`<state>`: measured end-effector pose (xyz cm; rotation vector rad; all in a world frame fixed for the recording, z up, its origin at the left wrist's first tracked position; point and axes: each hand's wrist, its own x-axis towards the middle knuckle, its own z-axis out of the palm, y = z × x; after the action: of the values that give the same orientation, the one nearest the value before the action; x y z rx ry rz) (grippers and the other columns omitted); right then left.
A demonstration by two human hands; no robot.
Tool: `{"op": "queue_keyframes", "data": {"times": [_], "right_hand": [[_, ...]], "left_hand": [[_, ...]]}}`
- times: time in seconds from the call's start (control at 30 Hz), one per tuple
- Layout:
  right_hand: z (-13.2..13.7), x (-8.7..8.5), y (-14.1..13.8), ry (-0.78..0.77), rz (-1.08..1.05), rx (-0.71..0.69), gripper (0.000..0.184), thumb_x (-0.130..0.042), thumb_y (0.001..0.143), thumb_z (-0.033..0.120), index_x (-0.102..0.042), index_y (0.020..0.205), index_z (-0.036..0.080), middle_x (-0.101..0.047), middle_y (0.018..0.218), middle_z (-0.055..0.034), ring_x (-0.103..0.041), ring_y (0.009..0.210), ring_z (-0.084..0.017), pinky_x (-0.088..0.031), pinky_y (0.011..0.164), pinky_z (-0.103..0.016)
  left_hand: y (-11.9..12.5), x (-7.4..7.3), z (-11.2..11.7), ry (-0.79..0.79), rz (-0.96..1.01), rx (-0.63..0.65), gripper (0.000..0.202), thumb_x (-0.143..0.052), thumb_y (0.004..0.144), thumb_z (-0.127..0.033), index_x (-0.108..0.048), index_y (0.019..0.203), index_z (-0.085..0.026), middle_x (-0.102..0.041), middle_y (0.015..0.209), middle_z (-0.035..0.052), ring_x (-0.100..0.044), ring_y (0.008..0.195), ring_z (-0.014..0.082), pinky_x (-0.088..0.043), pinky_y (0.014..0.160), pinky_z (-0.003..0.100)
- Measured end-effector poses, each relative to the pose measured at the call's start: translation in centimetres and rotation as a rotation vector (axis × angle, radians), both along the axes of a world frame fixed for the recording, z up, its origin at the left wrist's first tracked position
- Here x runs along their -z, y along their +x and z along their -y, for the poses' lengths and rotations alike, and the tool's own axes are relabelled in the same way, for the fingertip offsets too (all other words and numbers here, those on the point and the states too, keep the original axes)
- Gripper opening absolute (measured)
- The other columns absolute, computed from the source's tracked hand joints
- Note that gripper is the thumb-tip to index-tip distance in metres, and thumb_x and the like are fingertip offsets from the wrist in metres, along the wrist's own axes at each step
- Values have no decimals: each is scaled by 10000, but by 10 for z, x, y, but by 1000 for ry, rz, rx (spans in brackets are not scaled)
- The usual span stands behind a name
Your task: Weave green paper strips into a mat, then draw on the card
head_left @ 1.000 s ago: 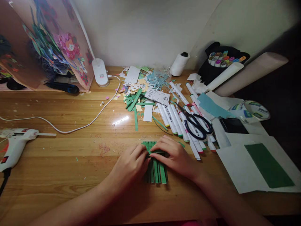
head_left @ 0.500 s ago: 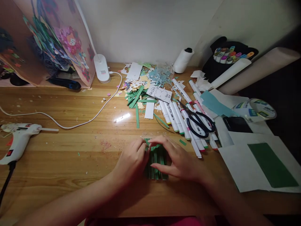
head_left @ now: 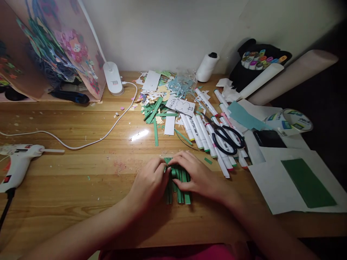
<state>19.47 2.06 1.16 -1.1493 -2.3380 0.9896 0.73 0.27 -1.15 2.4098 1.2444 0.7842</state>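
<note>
A bunch of green paper strips [head_left: 179, 187] lies on the wooden desk [head_left: 81, 187] near its front edge. My left hand [head_left: 149, 183] rests on the strips' left side, its fingers curled and pinching their upper ends. My right hand [head_left: 195, 175] covers the right side, thumb and fingers pressed together on the same strips. The two hands meet at the strips' top, and the lower ends stick out below them.
A white glue gun [head_left: 18, 164] lies at the left edge with its white cable [head_left: 81, 144] running across. Paper scraps [head_left: 162, 101], markers [head_left: 206, 133], black scissors [head_left: 225, 135], a tape roll [head_left: 291, 122] and white sheets with green paper [head_left: 306, 182] fill the back and right.
Both hands stayed on the green strips; the right hand's fingers lifted briefly, then closed over the strips again. The view shifted slightly.
</note>
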Motion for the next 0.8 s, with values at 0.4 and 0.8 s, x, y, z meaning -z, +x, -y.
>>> {"op": "queue_keyframes", "data": {"times": [0.4, 0.8], "right_hand": [[6, 8, -5, -145, -258, 304, 156, -593, 863, 206, -586, 1019, 205, -651, 919, -33, -630, 850, -166, -514, 783, -306], [1, -3, 6, -350, -480, 301, 293, -426, 948, 412, -593, 1048, 193, -701, 969, -62, -665, 942, -185, -520, 846, -328]], "left_hand": [[1, -3, 0, 21, 9, 6, 192, -372, 961, -146, -548, 886, -154, -608, 859, 93, -586, 795, 204, -522, 707, 350], [-1, -6, 0, -87, -13, -10, 124, -443, 928, -185, -553, 874, -166, -592, 861, 81, -576, 796, 207, -499, 700, 348]]}}
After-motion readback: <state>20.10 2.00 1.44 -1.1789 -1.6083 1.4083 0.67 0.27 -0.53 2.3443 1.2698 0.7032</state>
